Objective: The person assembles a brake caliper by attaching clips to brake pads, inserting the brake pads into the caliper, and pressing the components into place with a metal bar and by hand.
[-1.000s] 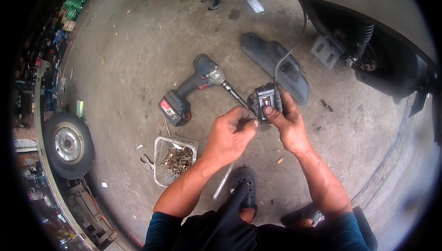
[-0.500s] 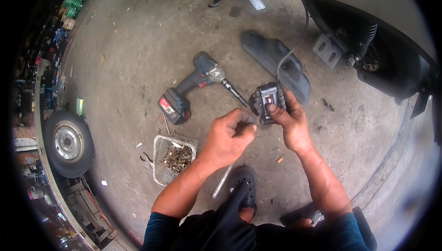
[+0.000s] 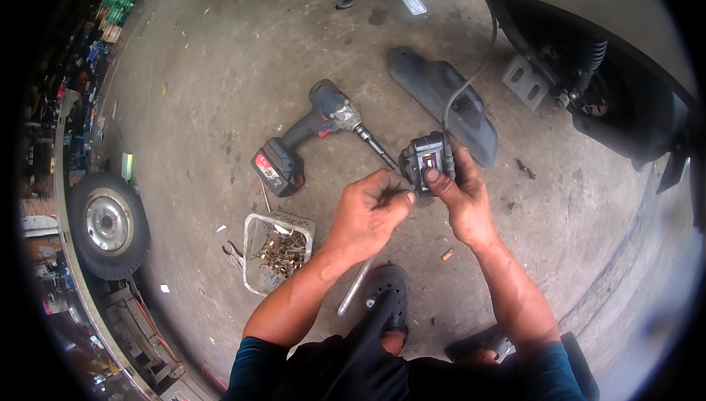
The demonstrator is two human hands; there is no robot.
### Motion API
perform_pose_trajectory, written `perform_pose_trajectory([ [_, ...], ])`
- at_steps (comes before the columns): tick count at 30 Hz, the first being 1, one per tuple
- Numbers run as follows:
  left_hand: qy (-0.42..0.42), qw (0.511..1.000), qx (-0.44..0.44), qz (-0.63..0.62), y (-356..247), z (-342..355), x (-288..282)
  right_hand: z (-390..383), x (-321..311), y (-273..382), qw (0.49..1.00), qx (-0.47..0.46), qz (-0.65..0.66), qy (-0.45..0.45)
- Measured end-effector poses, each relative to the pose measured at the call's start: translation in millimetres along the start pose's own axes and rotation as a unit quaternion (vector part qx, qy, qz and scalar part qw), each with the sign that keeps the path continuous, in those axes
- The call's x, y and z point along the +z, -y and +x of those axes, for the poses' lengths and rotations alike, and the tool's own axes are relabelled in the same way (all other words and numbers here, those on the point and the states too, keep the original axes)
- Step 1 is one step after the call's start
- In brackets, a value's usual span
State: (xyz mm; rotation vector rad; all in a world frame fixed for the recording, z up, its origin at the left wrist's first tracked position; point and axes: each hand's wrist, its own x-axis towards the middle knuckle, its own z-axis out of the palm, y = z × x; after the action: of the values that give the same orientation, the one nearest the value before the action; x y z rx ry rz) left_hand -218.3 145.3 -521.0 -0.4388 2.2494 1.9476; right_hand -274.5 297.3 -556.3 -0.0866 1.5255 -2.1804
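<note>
My right hand (image 3: pixel 469 206) grips a black brake caliper (image 3: pixel 426 164), its thumb across the lower face and the fingers behind. A dark hose (image 3: pixel 471 86) runs up from the caliper toward the vehicle. Beside the caliper's lower left corner, my left hand (image 3: pixel 371 213) is closed in a pinch. Whatever lies between its thumb and fingers is too small or hidden to name. To the left on the floor rests a cordless impact wrench (image 3: pixel 309 127), its long socket pointing at the caliper. A black molded cover (image 3: pixel 447 103) lies just beyond the caliper.
A clear plastic tub (image 3: pixel 254 272) of bolts and screws stands at left, with pliers (image 3: pixel 232 255) beside it. A metal rod (image 3: pixel 354 289) lies near my foot. At right hangs a shock absorber (image 3: pixel 592 62) with a slotted bracket (image 3: pixel 528 83). A wheel (image 3: pixel 109 226) is at far left.
My left hand has shifted slightly right, closer to the caliper's lower corner. My right hand keeps its hold on the caliper almost unmoved.
</note>
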Motion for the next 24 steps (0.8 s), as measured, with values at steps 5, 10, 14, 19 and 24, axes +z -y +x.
perform_pose_trajectory([
  [5, 0.0, 1.0, -0.005, -0.02, 0.7, 0.6, 1.4, 0.4, 0.2, -2.1, 1.0, -0.008, -0.004, -0.002],
  [10, -0.003, 0.999, -0.01, -0.036, 2.4, 0.6, -0.3, 0.3, -0.9, -2.4, 1.0, -0.005, -0.008, 0.003],
  [14, -0.001, 0.999, -0.013, -0.037, -1.0, 0.6, 0.7, 0.5, -0.6, -2.1, 1.0, -0.001, -0.01, 0.002],
  [19, -0.002, 1.0, -0.017, -0.02, -2.0, 1.8, 0.8, 0.7, 0.3, -3.5, 1.0, -0.007, -0.006, -0.001],
  [24, -0.008, 0.999, -0.032, -0.03, -1.8, 2.8, 0.7, 1.0, 0.3, -4.2, 1.0, -0.005, -0.01, 0.002],
])
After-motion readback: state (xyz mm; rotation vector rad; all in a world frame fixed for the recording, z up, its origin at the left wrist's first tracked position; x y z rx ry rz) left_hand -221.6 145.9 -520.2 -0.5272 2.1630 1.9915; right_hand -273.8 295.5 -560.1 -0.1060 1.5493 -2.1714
